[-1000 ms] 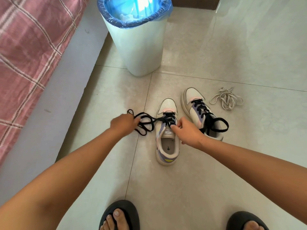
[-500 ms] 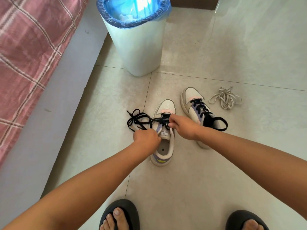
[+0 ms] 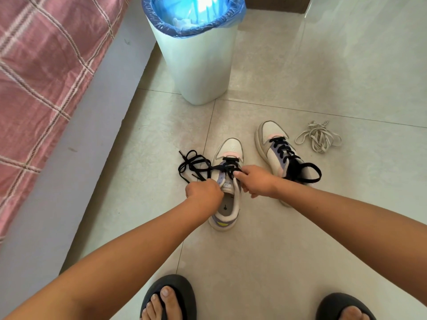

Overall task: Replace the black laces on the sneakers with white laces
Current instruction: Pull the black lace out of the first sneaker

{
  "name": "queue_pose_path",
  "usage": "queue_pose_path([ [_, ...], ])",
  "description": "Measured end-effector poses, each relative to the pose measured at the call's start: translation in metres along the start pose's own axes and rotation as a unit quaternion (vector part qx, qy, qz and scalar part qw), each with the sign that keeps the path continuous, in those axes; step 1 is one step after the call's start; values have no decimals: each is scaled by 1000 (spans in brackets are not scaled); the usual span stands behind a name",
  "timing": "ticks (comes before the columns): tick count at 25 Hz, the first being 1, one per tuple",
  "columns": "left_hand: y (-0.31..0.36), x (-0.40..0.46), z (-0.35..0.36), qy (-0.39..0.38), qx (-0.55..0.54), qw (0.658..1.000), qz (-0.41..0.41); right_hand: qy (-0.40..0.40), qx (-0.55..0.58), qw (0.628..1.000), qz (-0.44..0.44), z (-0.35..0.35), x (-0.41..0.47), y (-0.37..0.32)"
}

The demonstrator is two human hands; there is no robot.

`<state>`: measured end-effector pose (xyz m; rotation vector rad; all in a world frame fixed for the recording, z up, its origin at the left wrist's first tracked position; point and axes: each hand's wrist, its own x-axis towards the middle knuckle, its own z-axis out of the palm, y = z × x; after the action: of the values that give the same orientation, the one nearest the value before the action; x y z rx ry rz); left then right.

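Observation:
Two white sneakers stand on the tiled floor. The left sneaker (image 3: 227,181) has its black lace (image 3: 194,167) mostly pulled out, lying in loose loops to its left. My left hand (image 3: 203,192) grips the sneaker at its tongue and collar. Just above it, my right hand (image 3: 256,181) pinches the black lace at the remaining crossings. The right sneaker (image 3: 277,153) stands beside it, fully laced in black. A bundle of white laces (image 3: 318,139) lies on the floor to the right of that sneaker.
A white bin (image 3: 196,54) with a blue liner stands behind the sneakers. A bed with a pink checked cover (image 3: 41,72) runs along the left. My feet in black sandals (image 3: 168,299) are at the bottom edge.
My left hand left the loose lace loops and came back to grip the sneaker's collar. My right hand moved slightly up the lacing. The left sneaker turned a little.

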<state>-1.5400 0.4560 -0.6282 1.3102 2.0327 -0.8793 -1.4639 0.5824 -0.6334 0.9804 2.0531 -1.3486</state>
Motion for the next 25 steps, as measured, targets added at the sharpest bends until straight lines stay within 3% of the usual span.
queue_pose_path([
  [1, 0, 0, 0, -1, 3, 1000, 1, 2, -57, 998, -42, -4, -2, -1],
  [2, 0, 0, 0, 0, 7, 1000, 2, 30, -224, 970, -93, -12, -2, -2],
  [4, -1, -1, 0, 2, 3, 1000, 5, 194, -506, 821, -180, -25, 2, -5],
  [5, -2, 0, -1, 3, -4, 1000, 9, 233, -560, 775, -176, -25, 2, -7],
  [6, -2, 1, -3, 2, -11, 1000, 11, 216, -549, 795, -137, -20, 2, -9],
  [8, -1, 2, -4, -2, -21, 1000, 15, 150, -314, 937, -43, -3, 2, -14],
  [9, -2, 1, -5, -3, -23, 1000, 14, 101, -164, 981, 11, 2, 7, -14],
  [10, -2, 1, -4, -4, -24, 1000, 13, 65, -85, 994, 31, 3, 9, -13],
  [11, -2, 1, -4, -4, -22, 1000, 13, 67, -103, 992, 11, -2, 10, -10],
  [12, -2, 1, -3, -4, -16, 1000, 15, 88, -194, 977, -16, -14, 9, -11],
  [14, -3, 1, -2, -3, -9, 1000, 18, 201, -438, 873, -76, -34, 11, -13],
  [15, -4, 1, -3, -1, -8, 1000, 17, 250, -462, 846, -88, -38, 10, -12],
  [16, -4, 2, -3, -1, -7, 1000, 17, 262, -433, 860, -60, -35, 10, -12],
  [17, -4, 3, -4, -1, -6, 1000, 16, 254, -349, 901, -45, -30, 12, -12],
  [18, -3, 3, -4, -3, -6, 1000, 14, 212, -231, 950, -6, -24, 12, -13],
  [19, -3, 3, -4, -6, -8, 1000, 11, 121, -105, 986, 50, -17, 11, -13],
  [20, -3, 2, -4, -8, -10, 1000, 9, 46, -1, 996, 81, -10, 11, -14],
  [21, -3, 1, -4, -11, -10, 1000, 9, 11, 25, 997, 72, -6, 10, -14],
  [22, -3, 1, -4, -11, -9, 1000, 10, 13, -27, 999, 35, -10, 10, -13],
  [23, -4, 1, -4, -10, -4, 1000, 12, 65, -147, 987, -7, -20, 12, -11],
  [25, -6, 1, -3, -14, 2, 1000, 16, 245, -349, 904, -32, -47, 14, -14],
])
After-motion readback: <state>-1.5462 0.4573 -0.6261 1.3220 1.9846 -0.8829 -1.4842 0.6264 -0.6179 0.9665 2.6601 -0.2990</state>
